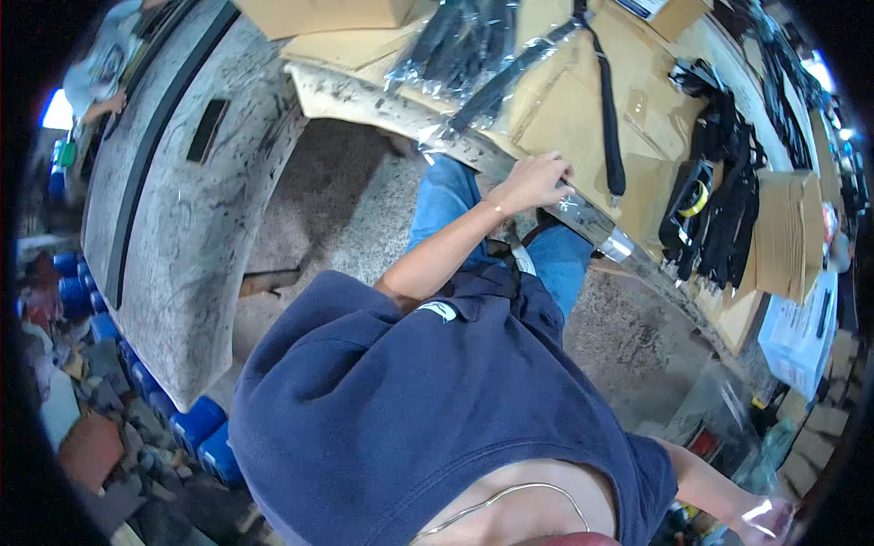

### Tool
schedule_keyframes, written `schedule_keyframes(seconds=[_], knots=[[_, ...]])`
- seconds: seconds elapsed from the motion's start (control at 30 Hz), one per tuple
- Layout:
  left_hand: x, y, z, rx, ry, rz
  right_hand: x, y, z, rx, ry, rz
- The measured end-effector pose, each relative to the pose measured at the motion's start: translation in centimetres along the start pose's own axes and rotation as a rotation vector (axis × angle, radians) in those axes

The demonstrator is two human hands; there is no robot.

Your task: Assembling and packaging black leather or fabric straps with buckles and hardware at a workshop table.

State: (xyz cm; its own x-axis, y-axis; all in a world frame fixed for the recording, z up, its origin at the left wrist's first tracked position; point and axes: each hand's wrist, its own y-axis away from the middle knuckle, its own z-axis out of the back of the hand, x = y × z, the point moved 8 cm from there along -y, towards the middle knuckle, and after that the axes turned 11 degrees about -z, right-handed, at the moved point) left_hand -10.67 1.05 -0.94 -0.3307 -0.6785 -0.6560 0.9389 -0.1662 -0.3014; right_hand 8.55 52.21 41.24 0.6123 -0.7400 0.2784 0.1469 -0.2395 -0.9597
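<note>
My left hand (pixel 533 184) rests at the near edge of the cardboard-covered table (pixel 655 136), its fingers curled over the edge. Just beyond it, a black strap with metal clips (pixel 612 136) lies across the cardboard. A clear plastic bag of black straps (pixel 469 45) lies farther back. My right arm reaches out to the lower right, away from the table. There my right hand (pixel 767 520) is closed at shiny clear plastic (pixel 774 455), partly cut off by the picture's rim; its fingers show poorly.
Black straps with a yellow tape ring (pixel 695 198) are heaped at the table's right, beside a cardboard box (pixel 787 232) and a translucent plastic bin (pixel 797 332). A worn grey table (pixel 205 182) stands left, with blue containers (pixel 196 423) below. Another person (pixel 96 77) is at the far left.
</note>
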Motion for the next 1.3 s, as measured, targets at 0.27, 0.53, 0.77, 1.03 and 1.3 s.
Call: schedule_keyframes(seconds=[0.27, 0.53, 0.77, 1.03, 1.3], knots=[[-16.7, 1.7, 1.2, 0.157, 0.982, -0.103, 1.4, 28.5, -17.7, 0.907, -0.093, -1.313], [-15.2, 0.4, -0.8, 0.231, 0.996, 0.170, 1.3, 33.1, -25.6, 0.996, -0.560, -1.421], [-16.0, -1.1, -1.4, 0.063, 0.952, 0.184, -0.3, 34.5, -26.3, 1.029, -0.545, -1.425], [-16.3, -1.7, -2.7, -0.149, 0.819, 0.247, -2.1, 36.2, -24.9, 1.069, -0.689, -1.433], [-16.8, -1.3, -3.9, -0.229, 0.900, 0.179, -2.8, 38.0, -24.9, 1.087, -0.786, -1.518]])
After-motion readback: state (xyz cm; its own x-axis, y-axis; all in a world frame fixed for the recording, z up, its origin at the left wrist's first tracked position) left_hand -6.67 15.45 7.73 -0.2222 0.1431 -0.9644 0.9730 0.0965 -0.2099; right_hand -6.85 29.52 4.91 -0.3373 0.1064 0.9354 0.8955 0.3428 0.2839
